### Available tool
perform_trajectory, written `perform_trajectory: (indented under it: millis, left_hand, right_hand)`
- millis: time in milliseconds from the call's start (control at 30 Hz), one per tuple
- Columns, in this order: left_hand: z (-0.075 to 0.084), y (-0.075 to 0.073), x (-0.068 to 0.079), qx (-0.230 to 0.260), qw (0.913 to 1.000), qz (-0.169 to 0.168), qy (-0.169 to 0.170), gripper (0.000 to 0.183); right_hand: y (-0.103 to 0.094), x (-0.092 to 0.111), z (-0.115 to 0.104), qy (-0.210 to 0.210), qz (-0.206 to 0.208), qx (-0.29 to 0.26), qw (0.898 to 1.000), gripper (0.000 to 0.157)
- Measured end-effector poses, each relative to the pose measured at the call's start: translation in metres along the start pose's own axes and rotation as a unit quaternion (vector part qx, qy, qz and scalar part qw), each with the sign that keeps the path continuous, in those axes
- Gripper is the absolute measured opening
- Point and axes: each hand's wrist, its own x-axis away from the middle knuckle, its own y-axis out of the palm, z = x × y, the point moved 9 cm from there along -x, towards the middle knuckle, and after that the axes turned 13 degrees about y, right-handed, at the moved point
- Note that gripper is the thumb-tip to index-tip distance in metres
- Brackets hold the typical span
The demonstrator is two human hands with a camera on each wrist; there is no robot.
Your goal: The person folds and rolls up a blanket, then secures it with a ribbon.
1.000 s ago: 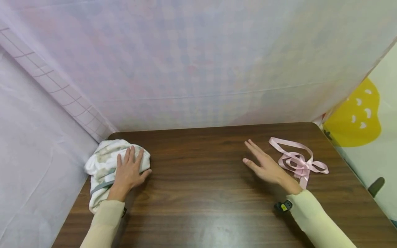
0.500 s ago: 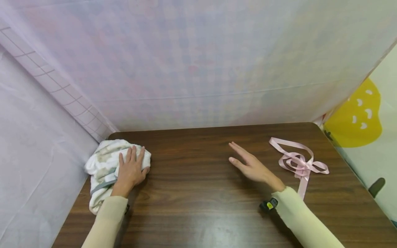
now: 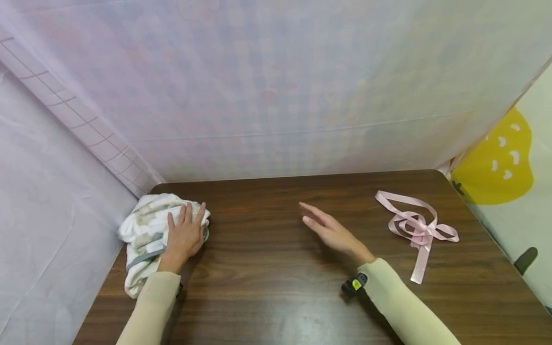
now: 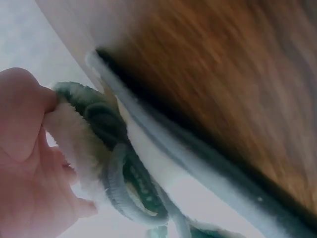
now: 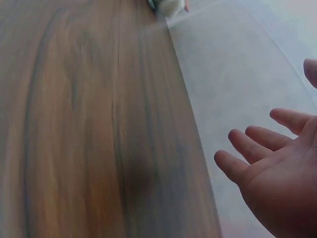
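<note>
A folded fleecy white cloth (image 3: 144, 225) with beige patches and grey trim lies at the table's left edge. My left hand (image 3: 184, 235) rests over its right side, fingers spread on top and thumb tucked down at the edge. In the left wrist view, a raised fold of the cloth (image 4: 79, 144) with green-grey loops sits between the thumb (image 4: 20, 114) and the other fingers. My right hand (image 3: 334, 235) hovers over the middle of the table, fingers extended and holding nothing; the right wrist view shows its palm (image 5: 292, 178) with the fingers apart.
A pink ribbon (image 3: 420, 232) tied in a bow lies on the right of the brown wooden table (image 3: 267, 268). Pale curtain-like sheets (image 3: 276, 96) stand right behind the table and along its left side. A yellow shape (image 3: 496, 167) marks the right-hand wall.
My right hand has moved left, away from the ribbon, uncovering its tail. The left hand has shifted slightly right on the cloth; its thumb has tucked in and a grey-trimmed edge now shows beside it.
</note>
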Motion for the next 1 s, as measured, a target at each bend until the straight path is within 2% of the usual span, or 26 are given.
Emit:
perform_trajectory:
  millis: [133,367,600,867,1000]
  left_hand:
    - [0.005,-0.002,-0.002,0.0,1.0,0.0,-0.002,0.057]
    - [0.016,-0.005,-0.007,0.003,1.0,-0.004,0.001,0.057]
    - [0.031,-0.011,-0.011,0.004,0.9999,0.013,0.01,0.056]
    - [0.046,-0.011,-0.015,0.008,0.9998,0.013,0.011,0.057]
    - [0.054,-0.011,-0.016,0.006,0.9999,0.009,0.011,0.056]
  right_hand:
    - [0.018,-0.01,-0.003,0.004,-0.026,-0.045,0.999,0.054]
    - [0.052,-0.03,-0.006,0.004,-0.063,-0.094,0.994,0.052]
    - [0.086,-0.049,-0.01,0.037,-0.093,-0.165,0.981,0.051]
    - [0.123,-0.065,-0.027,0.047,-0.106,-0.206,0.972,0.048]
    - [0.136,-0.072,-0.032,0.055,-0.105,-0.242,0.963,0.048]
